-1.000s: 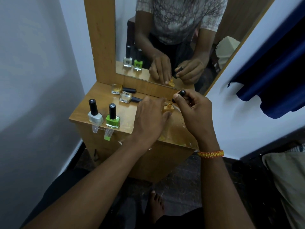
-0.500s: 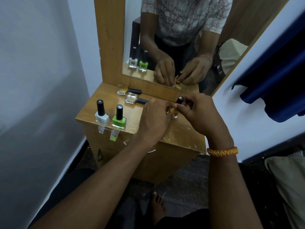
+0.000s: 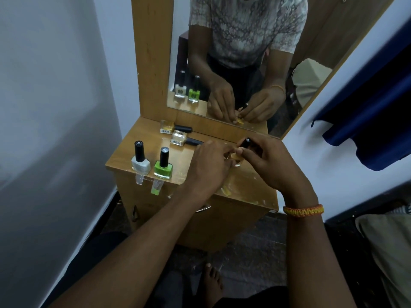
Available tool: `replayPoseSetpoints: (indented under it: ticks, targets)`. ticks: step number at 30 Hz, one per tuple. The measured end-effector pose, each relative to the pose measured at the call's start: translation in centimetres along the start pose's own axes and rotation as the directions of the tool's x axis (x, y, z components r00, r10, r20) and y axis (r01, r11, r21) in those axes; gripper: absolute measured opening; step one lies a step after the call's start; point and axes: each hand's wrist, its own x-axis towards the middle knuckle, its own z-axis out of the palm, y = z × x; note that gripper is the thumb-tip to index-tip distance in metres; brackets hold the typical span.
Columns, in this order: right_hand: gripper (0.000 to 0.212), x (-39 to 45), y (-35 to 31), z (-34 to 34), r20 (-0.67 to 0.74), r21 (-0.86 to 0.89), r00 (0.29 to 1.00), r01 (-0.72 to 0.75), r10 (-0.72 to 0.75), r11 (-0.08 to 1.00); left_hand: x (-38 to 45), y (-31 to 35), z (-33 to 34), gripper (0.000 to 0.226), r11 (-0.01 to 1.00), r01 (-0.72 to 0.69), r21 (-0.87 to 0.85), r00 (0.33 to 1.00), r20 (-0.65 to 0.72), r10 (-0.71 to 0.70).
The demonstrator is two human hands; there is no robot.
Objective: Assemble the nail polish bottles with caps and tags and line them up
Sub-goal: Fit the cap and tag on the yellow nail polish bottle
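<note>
My left hand [image 3: 209, 165] grips a small yellow nail polish bottle [image 3: 235, 157] on the wooden dresser top [image 3: 178, 152]; the bottle is mostly hidden by my fingers. My right hand [image 3: 266, 161] pinches a black cap [image 3: 245, 142] right above that bottle. At the front left edge a white bottle [image 3: 140, 162] and a green bottle [image 3: 163, 166] stand upright and capped, each with a clear tag [image 3: 156, 187] hanging over the edge. Two capped bottles lie on their sides at the back: a yellow one [image 3: 168, 126] and a clear one [image 3: 179, 137].
A wood-framed mirror [image 3: 233, 63] rises behind the dresser top and reflects my hands and the bottles. Grey wall is close on the left. Dark blue cloth [image 3: 367, 121] hangs on the right wall. My bare foot [image 3: 212, 283] is on the floor below.
My right hand brought the black cap down closer to the yellow bottle held in my left hand. The camera view shifted slightly; the other bottles stayed put.
</note>
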Motion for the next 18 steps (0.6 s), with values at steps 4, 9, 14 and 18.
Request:
replayPoseSetpoints:
  ticks: [4, 9, 14, 18]
  targets:
    - [0.012, 0.2, 0.3, -0.6, 0.103, 0.000, 0.994, -0.024, 0.023, 1.000, 0.2, -0.2, 0.0, 0.036, 1.000, -0.020, 0.009, 1.000, 0.020, 0.019]
    - [0.012, 0.1, -0.4, -0.9, 0.077, -0.056, 0.996, -0.030, 0.035, 0.998, 0.4, -0.6, 0.0, 0.034, 0.999, -0.020, -0.038, 0.998, 0.058, 0.022]
    - [0.022, -0.2, -1.1, 0.4, -0.090, -0.124, 0.993, -0.083, 0.072, 0.989, 0.5, -0.9, 0.2, 0.033, 0.999, -0.038, -0.033, 0.998, 0.047, 0.040]
    - [0.022, -0.3, -1.6, 1.5, -0.201, -0.107, 0.975, -0.121, 0.098, 0.987, 0.6, -1.1, 0.5, 0.033, 0.998, -0.052, -0.030, 0.998, 0.040, 0.053]
